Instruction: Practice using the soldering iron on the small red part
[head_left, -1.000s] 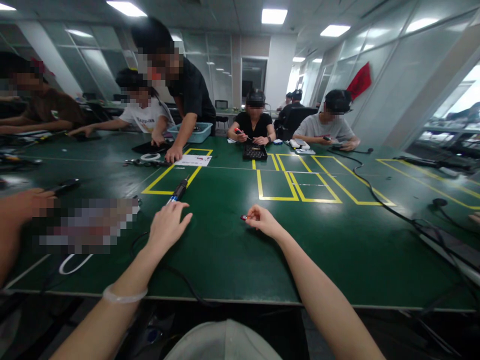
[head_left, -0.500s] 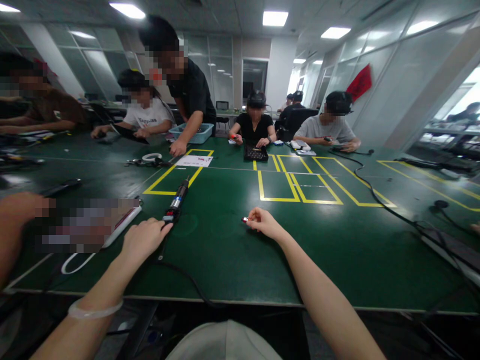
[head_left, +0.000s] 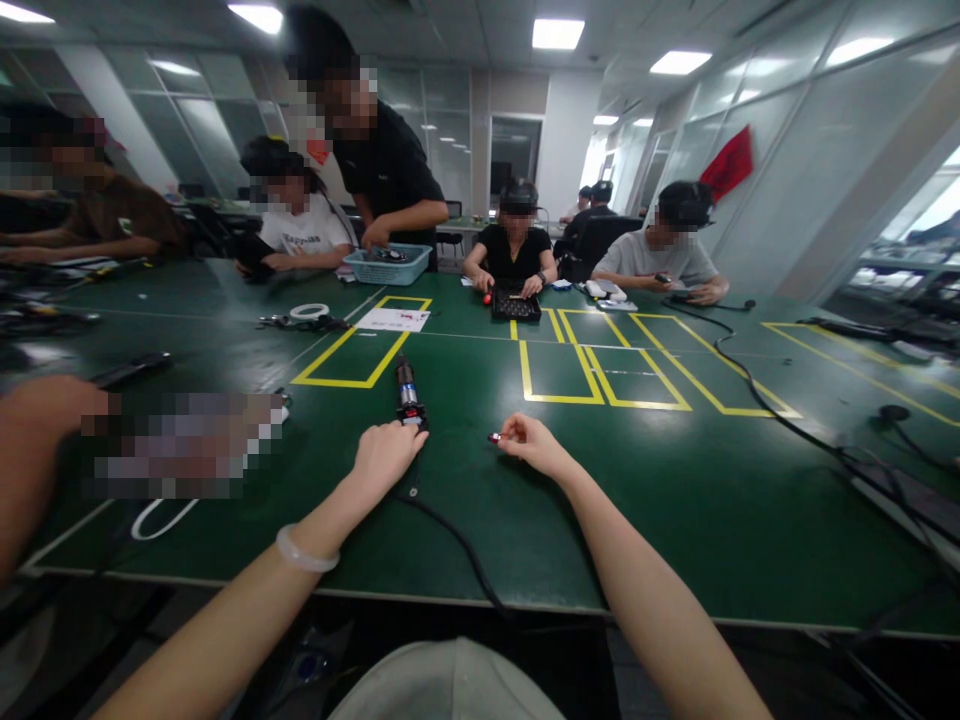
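Observation:
My left hand [head_left: 386, 455] is closed around the rear end of a black corded tool, which looks like an electric screwdriver [head_left: 406, 385]. It has a blue band and a red and silver part near my fingers. Its tip points away from me, and its black cord [head_left: 469, 555] runs back over the table's near edge. To the right, my right hand [head_left: 531, 445] pinches a small red and silver piece [head_left: 494, 437] just above the green table; its exact kind is too small to make out. A gap of bare green surface lies between the two hands.
Yellow tape outlines [head_left: 562, 402] mark the green table ahead. A white sheet [head_left: 394, 320] and a blue basket [head_left: 390, 265] lie farther left. Another person's arm [head_left: 49, 440] reaches in at left, beside a blurred flat item [head_left: 187, 445]. Co-workers sit opposite; black cables cross the right side.
My left hand has moved right, bringing the screwdriver closer to my right hand. My right hand has stayed nearly still. The standing co-worker's arm has drawn back to the blue basket.

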